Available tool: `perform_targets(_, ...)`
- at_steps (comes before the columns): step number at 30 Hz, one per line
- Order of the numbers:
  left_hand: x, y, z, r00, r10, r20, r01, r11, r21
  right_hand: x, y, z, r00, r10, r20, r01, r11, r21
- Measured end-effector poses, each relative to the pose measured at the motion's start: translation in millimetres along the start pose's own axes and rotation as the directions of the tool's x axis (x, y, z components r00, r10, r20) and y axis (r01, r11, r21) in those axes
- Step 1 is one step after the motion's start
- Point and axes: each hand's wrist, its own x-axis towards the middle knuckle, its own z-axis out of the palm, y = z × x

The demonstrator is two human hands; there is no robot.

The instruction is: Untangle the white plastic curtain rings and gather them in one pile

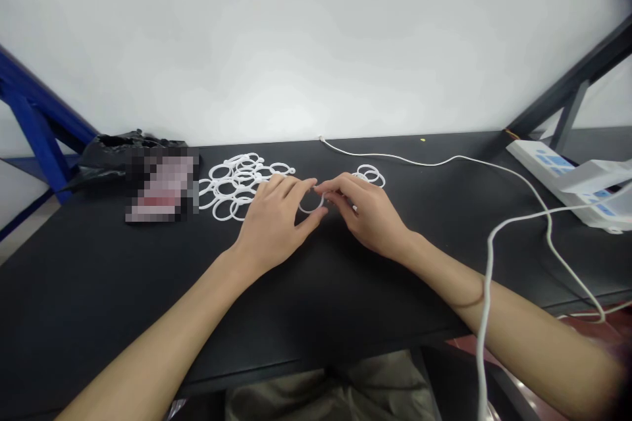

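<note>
Between my two hands is a thin white ring [312,212], held just above the black table. My left hand [276,220] is curled round the ring's left side, thumb below and fingers above. My right hand [368,210] pinches the ring's right edge with thumb and fingertips; anything small between those fingertips is too small to make out. A pile of white rings [224,187], some with a small round knob, lies to the left of my left hand and partly behind it. A few more white rings [370,174] lie just beyond my right hand.
A black plastic bag [118,151] and a blurred-out flat object [165,187] sit at the left of the black table [148,276]. A white cable [488,289] loops across the right side, over my right forearm. A white device [582,187] stands at far right.
</note>
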Motion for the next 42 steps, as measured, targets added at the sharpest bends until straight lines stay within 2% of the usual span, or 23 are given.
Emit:
perform_targets(9, 0.6, 0.4, 0.1, 1.000, 0.001, -0.001, -0.001, 1.000, -0.016, 1.2, -1.2, -3.5, 0.999, 0.041, 0.021, -0.041, 0.999, 0.005)
perform_targets(28, 1.1, 0.8, 0.4, 1.000, 0.011, -0.006, -0.011, 1.000, -0.009, 2.6, -3.8, -5.1, 0.999, 0.033, 0.012, -0.033, 0.999, -0.016)
perform_targets(36, 0.1, -0.5, -1.2, 0.999, -0.033, 0.001, 0.033, 0.998, -0.049, 0.6, -0.8, -2.2, 0.997, 0.072, -0.010, -0.073, 0.996, -0.043)
perform_targets(42, 1.6, -1.0, -3.5, 0.998, -0.056, -0.012, 0.055, 0.996, -0.074, -0.5, 1.1, 0.7, 0.999, 0.032, -0.032, -0.034, 0.998, -0.045)
